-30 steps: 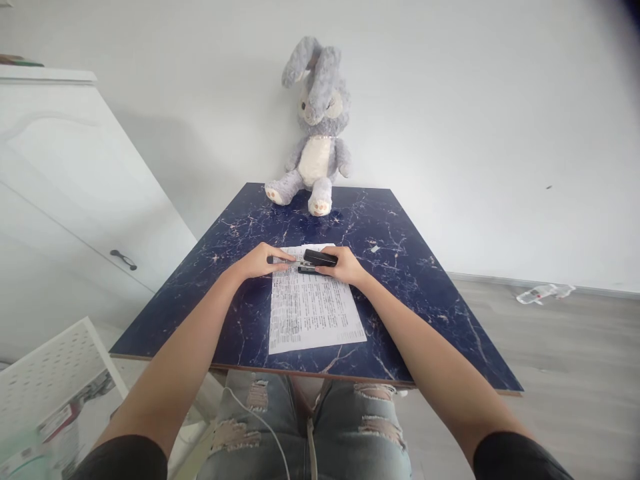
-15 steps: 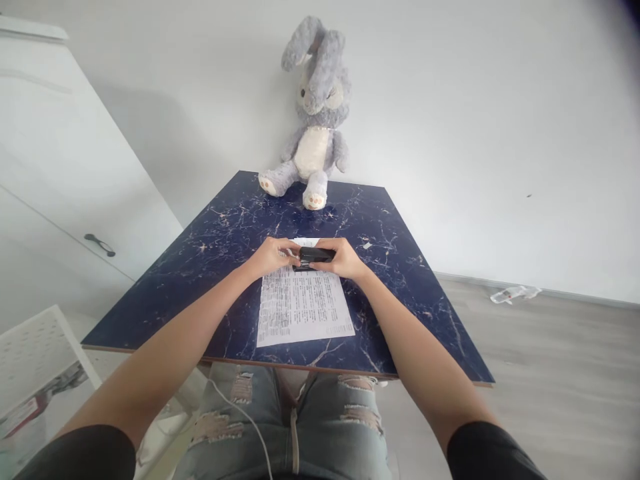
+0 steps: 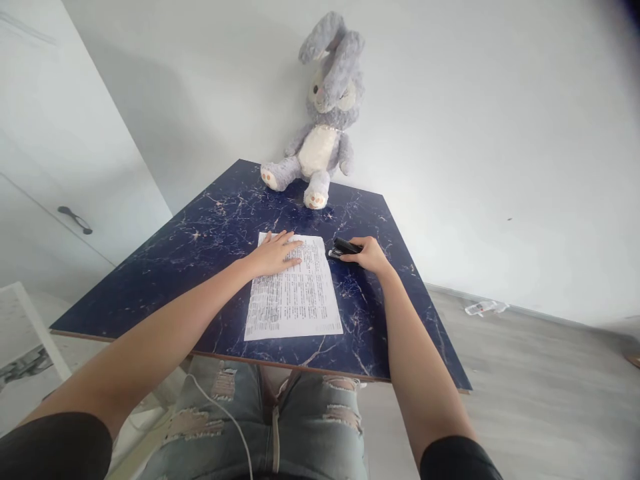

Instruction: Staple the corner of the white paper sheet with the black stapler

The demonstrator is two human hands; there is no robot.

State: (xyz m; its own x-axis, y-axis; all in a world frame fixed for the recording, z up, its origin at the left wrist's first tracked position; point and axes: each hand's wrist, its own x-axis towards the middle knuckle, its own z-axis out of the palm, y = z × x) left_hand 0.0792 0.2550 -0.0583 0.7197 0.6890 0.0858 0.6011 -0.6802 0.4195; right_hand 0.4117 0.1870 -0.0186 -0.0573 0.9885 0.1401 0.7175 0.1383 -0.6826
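The left hand (image 3: 273,254) lay flat and open on the paper (image 3: 293,289). The right hand (image 3: 369,254) held the stapler (image 3: 342,249) beside it.

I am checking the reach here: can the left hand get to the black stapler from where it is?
Probably yes. The left hand lies flat on the printed sheet; the stapler sits just beyond the sheet's right edge, under the right hand, which covers part of it.

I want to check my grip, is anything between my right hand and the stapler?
Nothing visible. The right hand is already on the stapler, which sits on the table just right of the paper. The left hand lies flat on the paper.
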